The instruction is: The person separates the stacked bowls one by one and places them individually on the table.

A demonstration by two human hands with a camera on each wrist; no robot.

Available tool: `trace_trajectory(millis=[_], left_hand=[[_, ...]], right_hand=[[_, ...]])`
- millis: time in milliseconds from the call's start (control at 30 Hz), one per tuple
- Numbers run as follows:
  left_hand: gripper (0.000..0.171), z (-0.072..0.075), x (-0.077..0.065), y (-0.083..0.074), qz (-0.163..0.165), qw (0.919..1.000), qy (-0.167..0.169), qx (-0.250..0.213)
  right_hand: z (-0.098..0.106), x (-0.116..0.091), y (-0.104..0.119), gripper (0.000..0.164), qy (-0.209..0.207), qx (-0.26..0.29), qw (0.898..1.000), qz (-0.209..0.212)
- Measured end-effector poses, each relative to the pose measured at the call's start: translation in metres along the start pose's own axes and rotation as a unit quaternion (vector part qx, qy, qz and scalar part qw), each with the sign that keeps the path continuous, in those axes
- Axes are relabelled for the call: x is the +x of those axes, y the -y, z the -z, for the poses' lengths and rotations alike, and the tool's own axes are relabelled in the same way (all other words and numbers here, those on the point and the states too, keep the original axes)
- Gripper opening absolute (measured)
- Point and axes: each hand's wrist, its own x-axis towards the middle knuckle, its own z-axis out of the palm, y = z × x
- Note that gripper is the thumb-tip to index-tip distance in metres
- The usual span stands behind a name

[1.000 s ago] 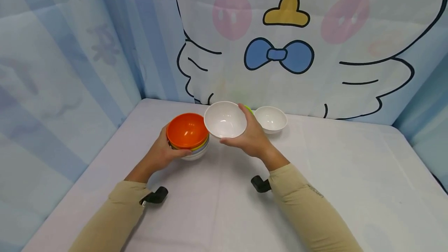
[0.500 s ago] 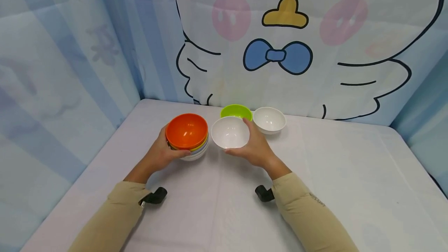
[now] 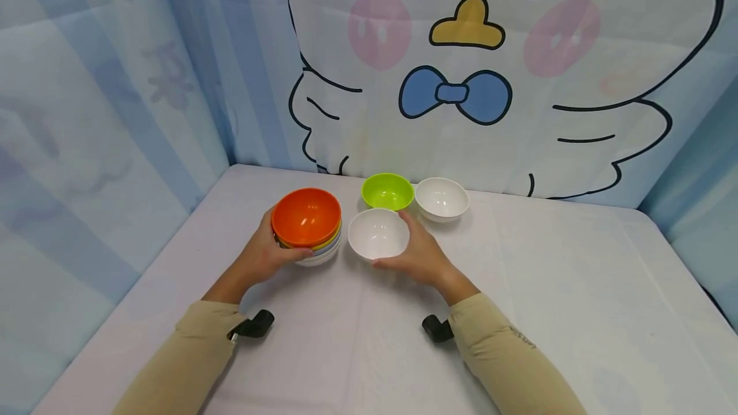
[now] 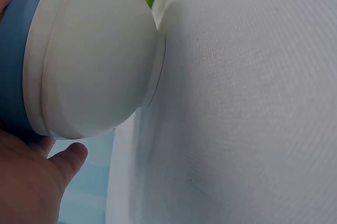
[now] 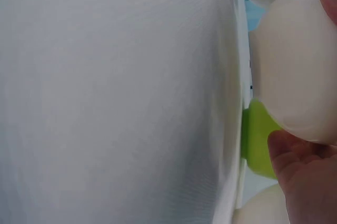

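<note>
My left hand (image 3: 266,253) grips the side of a stack of nested bowls, thumb at the front. An orange bowl (image 3: 307,216) tops the stack. Below it show yellow, blue and white rims, and the lowest white bowl (image 4: 100,56) fills much of the left wrist view, its foot at the cloth. To the right, my right hand (image 3: 423,253) holds a single white bowl (image 3: 377,234) between thumb and fingers at its right side. That bowl's foot is close over the tabletop in the right wrist view, where the green bowl (image 5: 258,142) shows behind it.
A green bowl (image 3: 387,191) stands just behind the held white bowl, overlapped by it. Beside it at the back is another white bowl (image 3: 442,199). The white-clothed table (image 3: 553,300) meets a printed curtain (image 3: 461,139) at its far edge.
My right hand has brought the white bowl down and toward me, away from the orange bowl's rim, uncovering the green bowl behind. My left hand stays on the stack.
</note>
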Motion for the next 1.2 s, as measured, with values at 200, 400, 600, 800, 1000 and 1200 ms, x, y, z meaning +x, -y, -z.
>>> trace_trajectory(millis=[200, 400, 600, 800, 1000, 1200], left_hand=[[0.102, 0.0008, 0.0006, 0.0002, 0.005, 1.0000, 0.002, 0.000], [0.101, 0.0004, 0.0007, -0.0005, 0.006, 0.9999, -0.001, 0.010], [0.100, 0.0016, 0.0009, 0.0001, 0.001, 0.9999, 0.003, 0.010], [0.100, 0.0017, 0.0009, 0.0012, 0.005, 0.9999, 0.005, 0.009], [0.101, 0.0017, 0.0010, 0.0003, 0.008, 0.9999, 0.004, 0.007], [0.101, 0.0012, 0.0009, -0.0014, 0.011, 0.9999, 0.005, 0.005]], right_hand=[[-0.0030, 0.0003, -0.0027, 0.115, 0.010, -0.008, 1.000, -0.006], [-0.0024, 0.0005, -0.0048, 0.115, 0.009, -0.019, 1.000, -0.009], [-0.0015, 0.0024, -0.0056, 0.117, 0.005, -0.015, 1.000, -0.016], [-0.0026, 0.0046, -0.0053, 0.116, -0.001, -0.007, 1.000, -0.017], [-0.0030, 0.0048, -0.0055, 0.117, 0.001, -0.002, 1.000, -0.020], [-0.0017, 0.0036, -0.0045, 0.116, 0.003, 0.008, 1.000, -0.007]])
